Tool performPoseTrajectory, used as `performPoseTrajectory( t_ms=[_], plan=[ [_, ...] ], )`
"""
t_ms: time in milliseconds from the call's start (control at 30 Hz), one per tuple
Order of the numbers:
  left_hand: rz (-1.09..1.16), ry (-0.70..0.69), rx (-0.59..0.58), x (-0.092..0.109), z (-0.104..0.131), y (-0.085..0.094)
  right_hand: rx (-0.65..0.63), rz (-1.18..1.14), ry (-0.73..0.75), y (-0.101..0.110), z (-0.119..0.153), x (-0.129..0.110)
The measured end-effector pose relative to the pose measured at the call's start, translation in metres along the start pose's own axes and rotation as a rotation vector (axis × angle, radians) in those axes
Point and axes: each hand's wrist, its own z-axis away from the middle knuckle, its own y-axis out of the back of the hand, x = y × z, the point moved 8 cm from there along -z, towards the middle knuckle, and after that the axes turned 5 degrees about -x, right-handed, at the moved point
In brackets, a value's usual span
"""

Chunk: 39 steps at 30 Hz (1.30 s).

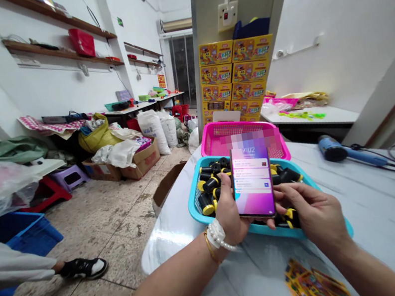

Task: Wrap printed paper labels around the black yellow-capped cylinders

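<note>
My left hand (229, 216) is wrapped around a smartphone (252, 184), held upright with its lit screen facing me. The screen shows the time and several notification cards. Close to the phone's lower right edge is my right hand (316, 211), its fingers curled together; what they hold, if anything, is hidden. Behind and below both hands stands a light-blue plastic basket (194, 204) filled with small black cylinders with yellow ends (206, 203). Past it a pink basket (214, 137) touches or overlaps its far side.
Printed yellow cards (313, 285) lie on the marbled white table (373, 199) near me. A blue heat-gun-like tool (349, 150) with a black cord rests at the right. Yellow boxes (235, 78) are stacked behind the baskets. Someone's leg and shoe (85, 268) show at left.
</note>
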Motion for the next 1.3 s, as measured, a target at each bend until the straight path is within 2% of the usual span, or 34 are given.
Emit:
performPoseTrajectory(
  t_ms=[67,167,233,300,400,567,767,1133,1200,1300],
  plan=[
    [0.005,0.013,0.0,-0.001,0.001,-0.001,0.053,0.039,0.084,0.003,0.003,-0.007],
    [0.001,0.003,0.055,0.0,0.002,0.003,0.093,0.16,0.411,0.002,0.016,-0.035],
    [-0.012,-0.033,0.129,0.003,0.004,0.009,0.058,0.287,0.681,-0.007,0.031,-0.057],
    [-0.011,-0.041,0.165,0.003,0.005,0.01,-0.008,0.417,0.889,-0.018,0.047,-0.071],
    [0.015,-0.03,0.183,0.003,0.005,0.006,-0.084,0.56,1.048,-0.032,0.063,-0.081],
    [0.014,-0.043,0.282,0.006,0.008,0.007,-0.124,0.62,1.083,-0.04,0.068,-0.084],
    [0.027,-0.027,0.232,0.004,0.008,0.006,-0.111,0.616,1.083,-0.038,0.062,-0.08],
    [0.026,-0.038,0.215,0.005,0.007,0.002,-0.162,0.66,1.07,-0.041,0.058,-0.073],
    [0.017,-0.043,0.183,0.006,0.007,0.002,-0.098,0.725,1.048,-0.031,0.048,-0.076],
    [0.008,0.006,0.086,0.003,0.007,-0.001,0.066,0.696,0.935,0.002,0.029,-0.088]
  ],
)
